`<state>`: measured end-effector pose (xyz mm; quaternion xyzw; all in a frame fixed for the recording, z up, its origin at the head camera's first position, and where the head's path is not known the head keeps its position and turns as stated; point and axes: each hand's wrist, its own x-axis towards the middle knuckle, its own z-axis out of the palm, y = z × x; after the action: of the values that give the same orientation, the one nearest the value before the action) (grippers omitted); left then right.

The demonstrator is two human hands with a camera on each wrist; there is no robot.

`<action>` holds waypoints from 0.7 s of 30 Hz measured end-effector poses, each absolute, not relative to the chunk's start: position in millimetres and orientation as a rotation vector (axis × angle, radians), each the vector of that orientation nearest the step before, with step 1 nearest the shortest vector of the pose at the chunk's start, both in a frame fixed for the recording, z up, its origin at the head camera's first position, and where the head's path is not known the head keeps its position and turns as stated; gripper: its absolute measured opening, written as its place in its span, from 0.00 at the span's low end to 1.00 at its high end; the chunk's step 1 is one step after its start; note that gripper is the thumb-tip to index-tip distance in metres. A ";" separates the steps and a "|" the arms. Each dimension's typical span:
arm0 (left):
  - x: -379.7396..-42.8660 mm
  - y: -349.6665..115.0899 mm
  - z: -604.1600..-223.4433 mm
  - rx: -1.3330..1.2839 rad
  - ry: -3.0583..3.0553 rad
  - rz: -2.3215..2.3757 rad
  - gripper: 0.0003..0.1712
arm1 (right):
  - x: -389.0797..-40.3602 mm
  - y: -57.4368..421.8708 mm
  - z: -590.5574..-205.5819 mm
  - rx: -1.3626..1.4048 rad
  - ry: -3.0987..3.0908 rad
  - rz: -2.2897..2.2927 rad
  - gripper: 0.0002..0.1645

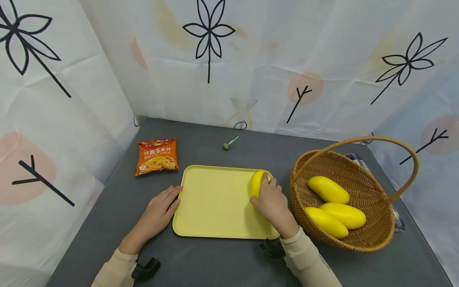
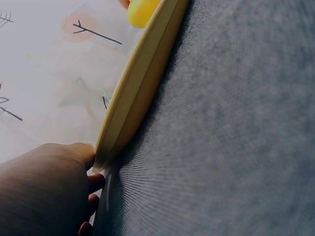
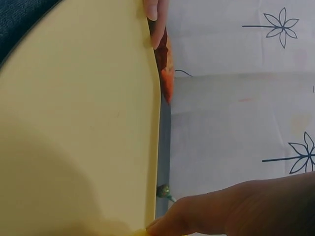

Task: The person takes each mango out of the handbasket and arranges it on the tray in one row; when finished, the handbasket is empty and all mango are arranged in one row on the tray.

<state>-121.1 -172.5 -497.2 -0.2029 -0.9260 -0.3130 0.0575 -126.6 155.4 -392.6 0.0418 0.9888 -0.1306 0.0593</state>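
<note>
A pale yellow tray (image 1: 211,201) lies on the grey table. My right hand (image 1: 270,199) grips a yellow mango (image 1: 256,182) resting on the tray's right side, near its far corner. My left hand (image 1: 161,209) lies flat on the table with straight fingers against the tray's left rim (image 2: 133,98). In the left wrist view the mango (image 2: 140,11) shows beyond the rim. In the right wrist view the tray (image 3: 78,123) fills the frame, with my right hand's finger (image 3: 231,206) at the bottom edge and my left hand's fingertips (image 3: 156,19) at the tray's far rim.
A wicker basket (image 1: 353,235) with a hoop handle stands right of the tray and holds three yellow mangoes (image 1: 328,189). An orange snack packet (image 1: 156,156) lies at the back left. A green lollipop (image 1: 229,143) lies behind the tray. Patterned curtains enclose the table.
</note>
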 end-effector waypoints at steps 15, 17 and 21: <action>-120.5 -173.1 -497.0 -0.598 -2.825 -0.951 0.26 | -124.9 155.2 -396.9 0.151 3.071 -0.404 0.35; -120.7 -172.5 -497.1 -0.592 -2.829 -0.956 0.26 | -124.3 156.3 -397.3 0.146 3.086 -0.406 0.34; -121.0 -172.1 -496.6 -0.591 -2.829 -0.960 0.26 | -124.3 157.6 -397.6 0.156 3.087 -0.392 0.33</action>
<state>-121.0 -172.1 -496.6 -0.1940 -0.9278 -0.3150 0.0481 -124.3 157.6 -397.6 0.0500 0.9907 -0.1257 0.0129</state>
